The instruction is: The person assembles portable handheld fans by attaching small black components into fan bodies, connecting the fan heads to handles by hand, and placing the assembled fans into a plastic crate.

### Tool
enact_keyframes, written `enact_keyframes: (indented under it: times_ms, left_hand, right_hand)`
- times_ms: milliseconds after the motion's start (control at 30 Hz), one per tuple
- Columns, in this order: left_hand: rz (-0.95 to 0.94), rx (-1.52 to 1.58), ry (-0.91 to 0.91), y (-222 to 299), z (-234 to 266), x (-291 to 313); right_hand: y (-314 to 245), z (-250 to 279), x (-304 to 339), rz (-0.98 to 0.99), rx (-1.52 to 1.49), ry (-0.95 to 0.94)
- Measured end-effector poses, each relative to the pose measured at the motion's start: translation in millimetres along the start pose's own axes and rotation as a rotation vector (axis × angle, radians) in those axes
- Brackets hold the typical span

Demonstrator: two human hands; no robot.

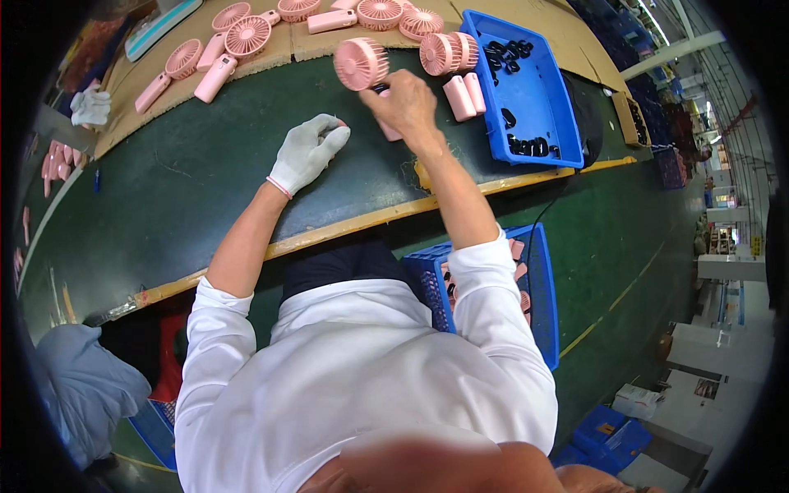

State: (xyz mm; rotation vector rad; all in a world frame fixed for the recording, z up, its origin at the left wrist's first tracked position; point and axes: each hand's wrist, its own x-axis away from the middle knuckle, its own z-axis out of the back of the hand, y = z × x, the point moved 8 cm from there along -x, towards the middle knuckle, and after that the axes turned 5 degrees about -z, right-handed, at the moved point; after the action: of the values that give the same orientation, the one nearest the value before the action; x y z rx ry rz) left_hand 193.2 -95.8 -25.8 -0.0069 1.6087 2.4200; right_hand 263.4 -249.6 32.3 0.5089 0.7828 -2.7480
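Observation:
A pink handheld fan [362, 64] is in my bare right hand [408, 103], raised over the dark green tabletop [222, 164]. My fingers close around it just below the round head, and part of its pink handle shows under the hand. To its left, my left hand [308, 152] wears a white glove and rests low over the table. Its fingers are loosely bent with the thumb apart, and I see nothing held in it. Two more pink fans [448, 56] stand side by side right of my right hand, against a blue tray [567, 123].
Small black parts [526, 146] lie in the blue tray. Several pink fans [246, 37] rest on cardboard [123, 123] along the far side. A blue crate [552, 329] with pink pieces stands below the table edge at right. Another person's sleeve [86, 386] shows at lower left.

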Motion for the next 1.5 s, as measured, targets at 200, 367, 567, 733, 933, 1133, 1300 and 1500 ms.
enact_keyframes:
  times_ms: [200, 367, 567, 733, 933, 1133, 1300, 1500]
  left_hand:
    - [-0.215, -0.284, 0.066, 28.6, 1.4, -2.3]
    - [-0.146, -0.167, 0.024, 17.0, 4.7, 9.6]
    - [-0.056, -0.275, 0.04, 24.1, 38.9, -0.6]
    - [0.104, -0.88, 0.357, 31.9, 154.6, -49.6]
    - [0.319, -0.937, 0.257, -23.4, 204.6, -85.6]
    - [0.256, -0.9, 0.046, -21.5, 149.3, -87.5]
    - [-0.147, -1.076, -0.009, 22.6, 69.0, -20.6]
    - [-0.171, -0.895, 0.025, 60.8, 24.3, 0.2]
  right_hand:
    - [28.5, 43.9, -0.7, 0.127, 0.504, 0.166]
    - [36.9, 87.6, 26.7, 0.182, 0.282, 0.367]
    - [141.3, 143.4, 16.0, -0.013, 0.607, 0.302]
    - [221.8, 103.8, 13.6, -0.176, 0.541, -0.071]
    - [210.7, 113.2, 14.4, -0.176, 0.49, 0.118]
    - [214.1, 120.6, 15.0, -0.28, 0.439, 0.148]
    - [192.5, 128.8, 6.9, -0.152, 0.442, 0.277]
    - [202.2, 187.2, 38.0, -0.064, 0.449, 0.641]
